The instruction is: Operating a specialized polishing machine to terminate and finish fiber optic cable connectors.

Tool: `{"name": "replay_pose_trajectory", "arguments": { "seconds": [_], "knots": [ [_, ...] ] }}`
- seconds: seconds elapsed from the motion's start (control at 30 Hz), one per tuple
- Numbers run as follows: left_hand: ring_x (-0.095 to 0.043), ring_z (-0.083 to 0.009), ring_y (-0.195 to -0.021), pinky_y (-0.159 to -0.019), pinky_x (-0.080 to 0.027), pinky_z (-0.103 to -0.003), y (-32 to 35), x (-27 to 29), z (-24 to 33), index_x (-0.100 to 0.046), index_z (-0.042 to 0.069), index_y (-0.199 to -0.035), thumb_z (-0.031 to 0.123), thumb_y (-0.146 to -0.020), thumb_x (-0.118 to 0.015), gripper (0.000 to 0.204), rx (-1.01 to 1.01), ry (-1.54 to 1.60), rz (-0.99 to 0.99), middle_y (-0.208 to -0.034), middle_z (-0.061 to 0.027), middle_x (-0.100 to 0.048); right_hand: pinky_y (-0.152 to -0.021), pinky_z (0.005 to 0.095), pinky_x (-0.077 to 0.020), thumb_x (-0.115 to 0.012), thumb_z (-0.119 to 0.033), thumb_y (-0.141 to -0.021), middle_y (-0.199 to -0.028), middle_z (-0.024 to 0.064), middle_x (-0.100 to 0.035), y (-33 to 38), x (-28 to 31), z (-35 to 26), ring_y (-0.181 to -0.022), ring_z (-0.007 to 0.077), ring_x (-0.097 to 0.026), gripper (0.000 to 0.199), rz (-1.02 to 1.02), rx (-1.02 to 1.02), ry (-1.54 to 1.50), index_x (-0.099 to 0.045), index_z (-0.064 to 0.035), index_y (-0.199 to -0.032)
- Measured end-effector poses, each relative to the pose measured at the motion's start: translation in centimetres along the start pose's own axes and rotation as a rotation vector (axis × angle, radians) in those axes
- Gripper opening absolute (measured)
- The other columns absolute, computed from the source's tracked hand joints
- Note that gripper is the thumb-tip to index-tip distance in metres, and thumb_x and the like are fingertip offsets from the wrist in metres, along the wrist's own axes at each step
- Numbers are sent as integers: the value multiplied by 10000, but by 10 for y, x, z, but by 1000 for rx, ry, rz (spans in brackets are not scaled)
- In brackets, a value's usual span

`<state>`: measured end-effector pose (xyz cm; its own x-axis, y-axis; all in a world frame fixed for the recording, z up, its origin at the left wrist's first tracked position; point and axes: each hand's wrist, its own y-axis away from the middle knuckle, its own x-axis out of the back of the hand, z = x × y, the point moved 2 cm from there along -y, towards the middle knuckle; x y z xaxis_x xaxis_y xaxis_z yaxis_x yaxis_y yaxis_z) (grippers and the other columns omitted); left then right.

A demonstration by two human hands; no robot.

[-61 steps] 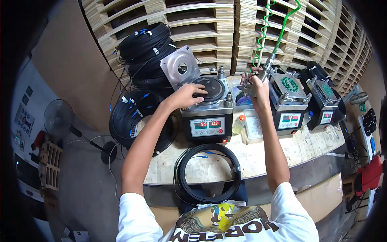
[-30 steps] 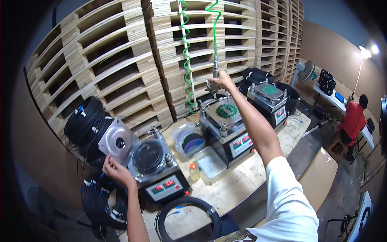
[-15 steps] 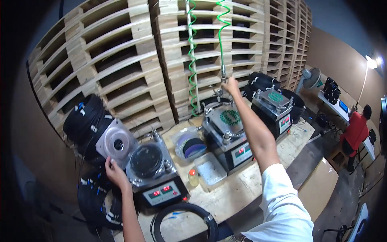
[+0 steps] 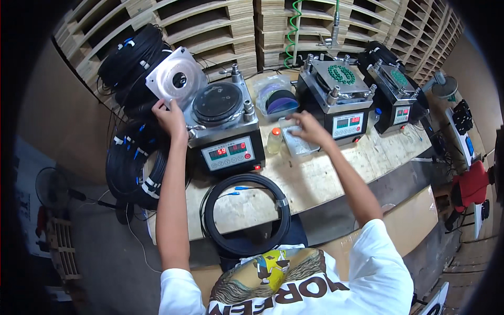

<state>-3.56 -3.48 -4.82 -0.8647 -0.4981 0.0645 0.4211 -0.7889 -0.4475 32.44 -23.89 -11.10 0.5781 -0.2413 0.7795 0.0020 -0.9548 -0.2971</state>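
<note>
My left hand pinches the lower edge of a square silver metal plate with a round hole in its middle. The plate leans tilted beside the nearest polishing machine, whose round dark pad lies exposed between metal clamp posts. My right hand hovers at a shallow clear plastic tray holding small whitish pieces; its fingers are apart and I see nothing held. Just left of the tray stands a small bottle with an orange cap. An air blow gun hangs on a green coiled hose at the back.
Two more machines with green-dotted plates stand to the right. Behind the tray lies a bag of coloured discs. A black cable coil overhangs the bench front; more coils hang left. Pallets rise behind. A person in red sits far right.
My right hand has let go of the blow gun and come down to the tray. The left hand still holds the metal plate. My view has shifted, showing more of the bench front.
</note>
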Motion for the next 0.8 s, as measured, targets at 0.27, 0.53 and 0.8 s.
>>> {"name": "replay_pose_trajectory", "arguments": {
  "seconds": [0.27,0.53,0.8],
  "knots": [
    [-589,-356,-1122,-976,-443,-414,9,5,6,-517,-19,-1205,146,-858,-659,410,10,-77,10,-1193,-255,-599,-914,437,-426,-875,-283,-629,-1143,190,-518,26,-80,-8,-1087,388,-490,670,87,-202,202,-599,-117,-1217],
    [-623,-371,-975,-885,-473,-435,15,0,4,-493,-10,-1122,110,-853,-656,338,-3,-9,69,-1041,-226,-614,-854,324,-476,-786,-155,-750,-1039,112,-589,-39,-15,-39,-946,178,-585,571,364,40,-706,-452,-24,-1194],
    [-646,-407,-970,-888,-481,-464,15,-3,15,-480,7,-1202,100,-850,-619,390,104,36,85,-1047,-241,-656,-897,394,-517,-806,-248,-758,-1081,200,-691,-126,61,-135,-1002,295,-657,550,-224,261,113,-622,-35,-1231]
  ]
}}
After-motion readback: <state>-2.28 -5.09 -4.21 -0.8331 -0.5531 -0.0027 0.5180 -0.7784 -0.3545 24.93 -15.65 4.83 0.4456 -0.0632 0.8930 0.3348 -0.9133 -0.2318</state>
